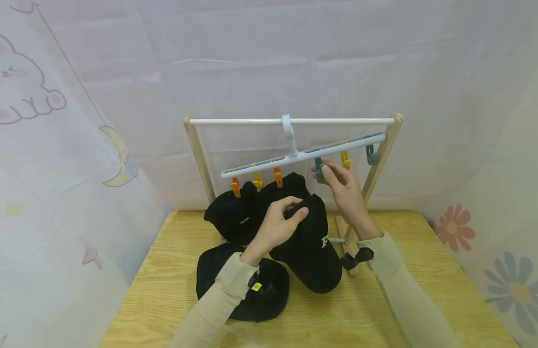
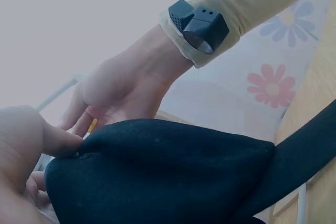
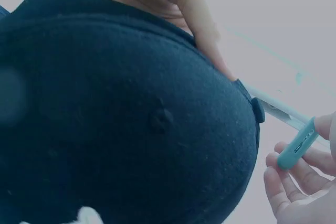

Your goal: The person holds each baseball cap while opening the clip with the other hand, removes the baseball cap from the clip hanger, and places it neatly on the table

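Observation:
My left hand (image 1: 279,223) grips the edge of a black baseball cap (image 1: 314,256) that has a white letter on its front; the thumb lies over the cap's fabric. Up and to the right, my right hand (image 1: 344,186) pinches a green clip (image 1: 319,170) on the light blue clip hanger (image 1: 297,156). In the right wrist view the same green clip (image 3: 297,145) sits between thumb and fingers, a little apart from the cap (image 3: 131,114). The hanger hooks on the white bar (image 1: 247,122) and tilts, its right end higher.
Two black caps (image 1: 231,212) hang from orange clips (image 1: 236,187) and a yellow clip (image 1: 257,180) at the hanger's left. Another yellow clip (image 1: 345,159) and a green clip (image 1: 371,154) hang at its right. A black hat (image 1: 269,295) lies on the wooden table (image 1: 151,290).

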Motion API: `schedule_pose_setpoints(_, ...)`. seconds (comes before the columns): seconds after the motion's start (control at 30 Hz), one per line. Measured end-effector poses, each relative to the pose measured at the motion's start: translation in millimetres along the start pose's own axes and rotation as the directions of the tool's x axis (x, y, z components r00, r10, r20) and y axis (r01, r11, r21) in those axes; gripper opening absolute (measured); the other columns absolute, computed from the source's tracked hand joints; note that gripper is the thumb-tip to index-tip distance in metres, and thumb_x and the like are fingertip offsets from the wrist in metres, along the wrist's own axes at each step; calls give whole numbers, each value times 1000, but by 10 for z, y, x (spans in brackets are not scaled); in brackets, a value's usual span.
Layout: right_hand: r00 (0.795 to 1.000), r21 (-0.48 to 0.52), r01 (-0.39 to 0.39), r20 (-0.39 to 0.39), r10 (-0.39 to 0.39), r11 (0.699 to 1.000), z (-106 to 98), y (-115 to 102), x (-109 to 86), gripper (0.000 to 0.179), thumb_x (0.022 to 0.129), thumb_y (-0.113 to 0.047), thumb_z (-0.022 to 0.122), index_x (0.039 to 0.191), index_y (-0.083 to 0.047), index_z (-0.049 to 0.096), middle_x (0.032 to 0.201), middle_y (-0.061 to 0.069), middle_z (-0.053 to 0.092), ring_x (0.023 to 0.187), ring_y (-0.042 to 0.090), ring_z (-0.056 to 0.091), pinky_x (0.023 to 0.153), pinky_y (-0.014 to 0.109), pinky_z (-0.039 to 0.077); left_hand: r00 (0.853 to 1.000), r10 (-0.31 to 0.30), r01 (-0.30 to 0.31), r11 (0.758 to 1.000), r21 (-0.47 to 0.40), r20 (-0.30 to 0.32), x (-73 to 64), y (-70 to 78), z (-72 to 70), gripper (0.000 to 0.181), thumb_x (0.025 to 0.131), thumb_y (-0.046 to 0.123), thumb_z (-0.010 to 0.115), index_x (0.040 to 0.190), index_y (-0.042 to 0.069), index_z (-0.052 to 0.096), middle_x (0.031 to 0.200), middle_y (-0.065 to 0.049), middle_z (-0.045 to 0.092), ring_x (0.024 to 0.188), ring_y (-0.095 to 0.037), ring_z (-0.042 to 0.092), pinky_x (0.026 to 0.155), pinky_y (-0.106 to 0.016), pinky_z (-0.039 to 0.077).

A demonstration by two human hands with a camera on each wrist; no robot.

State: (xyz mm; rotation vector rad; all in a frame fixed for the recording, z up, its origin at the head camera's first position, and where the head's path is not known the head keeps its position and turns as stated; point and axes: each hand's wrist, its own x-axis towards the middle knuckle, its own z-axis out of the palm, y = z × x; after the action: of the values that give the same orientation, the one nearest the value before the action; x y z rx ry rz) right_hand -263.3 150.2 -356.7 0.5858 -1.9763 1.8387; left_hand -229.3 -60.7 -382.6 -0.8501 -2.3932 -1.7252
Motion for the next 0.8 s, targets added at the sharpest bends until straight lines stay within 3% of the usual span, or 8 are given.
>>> schedule_pose_setpoints(0.47,1000,-56,-5,-2,5,998,-63,62,-131,41,113,-22,55,143,5,60,128,18,72,109,11,70,97,21,57,1000,-19,18,998,-63,-7,-128,52,7,25,106,14,66,128,5,73,118,-12,79,110,-25,74,96,-37,59)
schedule_pose_setpoints(0.67,999,-119,-35,-4,35,992,-176,210,-311,39,113,-19,56,142,6,60,131,23,69,109,8,70,96,17,56,999,-25,22,993,-113,-20,-187,67,23,24,105,11,65,127,4,73,115,-14,80,101,-19,74,88,-26,59)
schedule_pose_setpoints(0.8,994,-164,-101,17,106,981,-281,320,-490,37,112,-18,57,141,5,61,135,27,67,110,6,68,96,15,55,999,-26,21,990,-142,-34,-234,68,43,23,105,9,64,126,3,73,112,-16,80,90,-11,72,81,-23,58)
